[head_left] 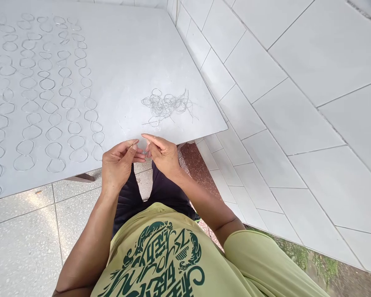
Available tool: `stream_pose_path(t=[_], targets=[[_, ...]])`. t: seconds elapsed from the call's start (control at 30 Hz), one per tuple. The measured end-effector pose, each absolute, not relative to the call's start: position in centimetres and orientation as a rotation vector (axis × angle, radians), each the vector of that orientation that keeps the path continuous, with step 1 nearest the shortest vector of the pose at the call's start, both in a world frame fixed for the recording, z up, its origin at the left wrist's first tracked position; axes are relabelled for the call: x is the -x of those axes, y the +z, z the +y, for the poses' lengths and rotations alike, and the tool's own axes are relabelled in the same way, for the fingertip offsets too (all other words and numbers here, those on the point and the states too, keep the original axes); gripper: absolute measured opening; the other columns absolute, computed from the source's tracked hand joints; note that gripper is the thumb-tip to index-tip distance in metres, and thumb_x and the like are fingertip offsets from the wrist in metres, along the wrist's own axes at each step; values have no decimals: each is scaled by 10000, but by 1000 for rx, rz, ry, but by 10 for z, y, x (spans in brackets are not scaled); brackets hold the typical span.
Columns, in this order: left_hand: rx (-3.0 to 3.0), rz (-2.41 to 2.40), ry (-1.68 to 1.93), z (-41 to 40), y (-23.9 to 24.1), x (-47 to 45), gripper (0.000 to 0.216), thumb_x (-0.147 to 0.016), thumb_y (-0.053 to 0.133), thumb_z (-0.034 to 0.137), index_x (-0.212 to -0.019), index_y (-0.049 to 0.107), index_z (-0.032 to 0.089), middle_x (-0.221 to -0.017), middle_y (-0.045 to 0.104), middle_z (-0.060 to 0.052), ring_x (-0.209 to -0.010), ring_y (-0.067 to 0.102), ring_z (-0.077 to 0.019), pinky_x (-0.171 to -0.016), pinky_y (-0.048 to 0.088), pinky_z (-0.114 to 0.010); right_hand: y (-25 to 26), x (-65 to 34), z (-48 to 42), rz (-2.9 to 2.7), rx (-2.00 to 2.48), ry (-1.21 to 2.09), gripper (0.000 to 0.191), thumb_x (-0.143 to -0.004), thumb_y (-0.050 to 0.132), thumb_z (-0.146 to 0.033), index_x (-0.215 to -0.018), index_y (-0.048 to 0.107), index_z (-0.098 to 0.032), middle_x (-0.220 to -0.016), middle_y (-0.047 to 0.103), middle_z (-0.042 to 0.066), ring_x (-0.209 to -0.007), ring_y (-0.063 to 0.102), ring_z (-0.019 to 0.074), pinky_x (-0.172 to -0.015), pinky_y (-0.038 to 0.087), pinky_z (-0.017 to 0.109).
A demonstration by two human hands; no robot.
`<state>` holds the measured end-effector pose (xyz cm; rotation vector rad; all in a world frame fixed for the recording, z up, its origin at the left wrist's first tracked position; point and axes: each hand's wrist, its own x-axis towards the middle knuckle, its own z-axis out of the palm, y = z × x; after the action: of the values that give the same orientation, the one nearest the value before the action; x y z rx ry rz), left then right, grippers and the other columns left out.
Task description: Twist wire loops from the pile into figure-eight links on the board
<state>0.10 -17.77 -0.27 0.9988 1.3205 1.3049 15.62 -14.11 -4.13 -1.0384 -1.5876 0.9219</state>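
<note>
My left hand [119,165] is closed at the table's near edge, pinching a thin wire [132,143] between thumb and forefinger. One end of this wire sticks up past my fingers over the tabletop. Close beside it, my right hand [164,157] has its forefinger stretched out to the left, with the thumb and other fingers curled in. A short bit of wire shows by the right fingertips; whether it belongs to the same piece I cannot tell. Just beyond both hands lies a tangled pile of loose wire [163,105].
Rows of figure-eight wire loops [54,128] cover the left part of the white table [126,49]. A white tiled wall [266,107] runs along the right side. Below the table's near edge are a table leg [83,177] and a speckled tile floor [21,235].
</note>
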Motion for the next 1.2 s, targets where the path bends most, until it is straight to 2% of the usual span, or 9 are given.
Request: stream_pose_path(t=[0.1,0.2,0.3,0.53,0.7,0.77,0.93,1.07,1.2], targets=[[-1009,1353,1291,-180,-2,-1,336,-905,793,343,-1179,800,149,-854,804,-50,-713,796,-192,-765,707,-365,-45,-160,-141,-1710,951,757,412,-1069,458,-179,-1321,778,-240,-862,676,5,-716,627,123,-803,574,292],[-980,1374,1273,-184,-2,-3,252,-906,773,319,-1084,802,144,-843,802,-50,-726,800,-199,-760,709,-360,-46,-165,-141,-1799,919,665,425,-1067,445,-133,-1330,769,-210,-850,652,9,-760,623,128,-783,549,277],[-966,1381,1229,-186,-1,-4,233,-907,762,322,-1042,793,135,-849,801,-54,-735,799,-202,-770,709,-369,-49,-170,-141,-1866,941,652,437,-1064,430,-111,-1332,760,-214,-856,645,10,-769,613,130,-764,532,272],[-1092,1343,1049,-180,5,8,296,-967,710,395,-1101,807,148,-934,810,-71,-797,803,-202,-790,705,-366,-42,-172,-146,-1874,1021,695,379,-1046,473,-142,-1259,777,-218,-855,699,14,-746,604,142,-783,523,296],[-1170,1307,973,-173,7,17,238,-962,709,387,-930,790,166,-801,770,-52,-693,762,-181,-702,684,-329,-17,-177,-136,-1839,1058,903,207,-1032,644,-305,-1105,803,-194,-949,722,53,-841,644,158,-714,510,274],[-1205,1284,915,-170,9,19,236,-953,723,395,-893,784,174,-795,766,-54,-669,746,-171,-679,666,-313,-7,-181,-127,-1794,1040,1104,236,-1008,710,-401,-1062,804,-191,-980,738,58,-889,658,168,-714,512,268],[-1263,1211,801,-165,16,22,241,-922,770,418,-860,803,188,-763,742,-47,-605,670,-131,-551,546,-236,1,-181,-109,-1589,880,1635,390,-950,775,-554,-974,797,-165,-860,742,35,-733,621,130,-628,488,242],[-1202,1223,814,-165,15,20,241,-889,806,412,-810,788,185,-714,683,-16,-533,563,-80,-457,384,-194,-11,-175,-109,-1430,861,1670,356,-922,811,-523,-917,783,-168,-867,749,33,-728,630,121,-642,513,234],[-1163,1234,824,-169,10,18,293,-896,804,417,-737,753,176,-669,632,3,-489,488,-51,-454,339,-188,-22,-173,-111,-1350,870,1628,340,-915,821,-508,-884,784,-171,-845,739,34,-749,634,125,-652,520,226]])
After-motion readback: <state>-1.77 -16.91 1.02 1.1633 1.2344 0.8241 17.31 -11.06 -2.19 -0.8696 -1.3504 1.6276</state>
